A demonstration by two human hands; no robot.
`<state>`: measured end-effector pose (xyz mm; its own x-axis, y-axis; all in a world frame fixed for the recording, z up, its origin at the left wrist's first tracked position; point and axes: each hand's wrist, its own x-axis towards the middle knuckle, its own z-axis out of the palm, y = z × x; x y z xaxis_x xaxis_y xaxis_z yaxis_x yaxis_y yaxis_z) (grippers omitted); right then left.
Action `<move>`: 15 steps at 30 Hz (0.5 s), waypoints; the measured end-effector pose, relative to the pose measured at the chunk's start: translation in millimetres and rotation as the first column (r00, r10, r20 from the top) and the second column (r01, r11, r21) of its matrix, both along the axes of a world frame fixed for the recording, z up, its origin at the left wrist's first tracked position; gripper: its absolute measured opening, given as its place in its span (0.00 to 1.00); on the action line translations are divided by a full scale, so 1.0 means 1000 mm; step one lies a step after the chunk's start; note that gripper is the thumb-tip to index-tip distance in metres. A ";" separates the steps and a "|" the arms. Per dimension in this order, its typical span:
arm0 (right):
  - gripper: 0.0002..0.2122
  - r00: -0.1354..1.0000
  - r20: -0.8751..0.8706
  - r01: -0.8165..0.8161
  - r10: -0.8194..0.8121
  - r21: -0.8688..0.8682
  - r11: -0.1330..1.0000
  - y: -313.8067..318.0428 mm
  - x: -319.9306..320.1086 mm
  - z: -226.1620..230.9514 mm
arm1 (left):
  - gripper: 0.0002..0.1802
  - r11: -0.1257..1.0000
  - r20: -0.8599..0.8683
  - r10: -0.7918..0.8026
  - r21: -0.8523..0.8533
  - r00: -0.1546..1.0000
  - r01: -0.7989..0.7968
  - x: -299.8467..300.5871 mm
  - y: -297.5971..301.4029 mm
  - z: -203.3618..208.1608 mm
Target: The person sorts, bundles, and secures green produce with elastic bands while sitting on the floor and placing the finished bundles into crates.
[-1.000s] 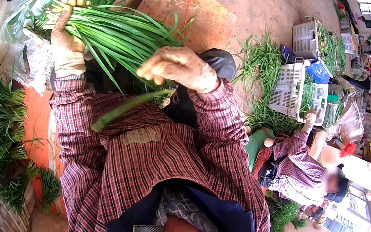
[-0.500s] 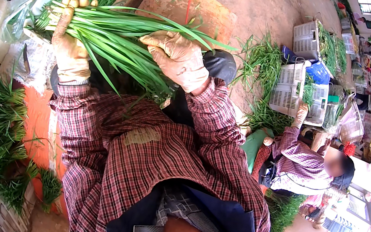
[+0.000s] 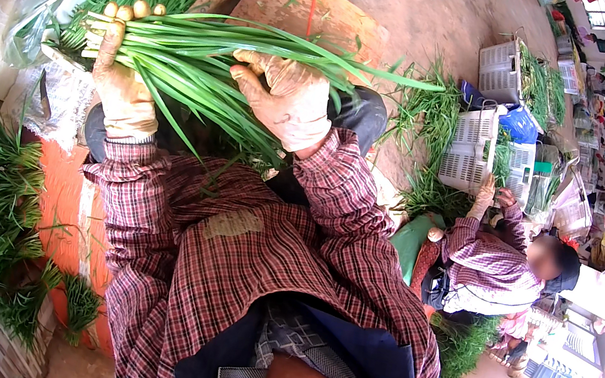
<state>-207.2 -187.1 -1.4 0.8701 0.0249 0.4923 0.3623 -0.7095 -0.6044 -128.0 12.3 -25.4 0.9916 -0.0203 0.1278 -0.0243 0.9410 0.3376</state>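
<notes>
Shifted since the earlier frames: one long leaf (image 3: 399,78), its tip now reaching farther right, and the right hand (image 3: 291,102), drawn slightly nearer the body. Item, one bunch of green leaves (image 3: 189,54), held crosswise in front of the checked jacket (image 3: 258,254), pale ends leftward; left hand (image 3: 124,89) wrapped round those ends, fingertips in a row along the far side, thumb across the near; right hand at the leafy part, thumb beside the leaves, whether its fingers pinch any cannot be told. Adjacent: wooden board (image 3: 348,23), beyond the bunch.
</notes>
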 end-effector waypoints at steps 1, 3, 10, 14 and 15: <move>0.08 1.000 -0.012 0.020 -0.020 -0.016 1.000 0.000 0.000 0.002 | 0.14 1.000 -0.017 0.009 0.000 1.000 -0.009 0.000 0.000 0.000; 0.11 0.999 0.030 0.043 -0.040 -0.106 0.993 0.000 0.002 0.000 | 0.14 1.000 -0.028 -0.019 -0.004 0.999 0.019 -0.003 -0.001 0.001; 0.14 0.993 0.112 0.064 -0.039 -0.223 0.973 0.005 0.008 0.004 | 0.14 0.999 -0.125 -0.011 0.028 0.992 0.015 -0.005 -0.008 -0.001; 0.11 0.999 -0.048 -0.009 0.007 -0.038 0.999 0.008 0.006 0.005 | 0.14 1.000 -0.116 0.008 -0.004 0.993 -0.008 -0.006 -0.009 0.001; 0.11 0.991 -0.127 -0.033 0.041 0.060 0.998 0.009 0.005 0.005 | 0.14 1.000 -0.098 0.010 -0.018 0.995 -0.012 -0.005 -0.009 0.000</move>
<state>-201.9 -178.2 3.7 0.9249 0.0330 0.3787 0.3047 -0.6599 -0.6868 -133.0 3.2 -25.5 0.9995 -0.0079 0.0299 -0.0021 0.9470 0.3213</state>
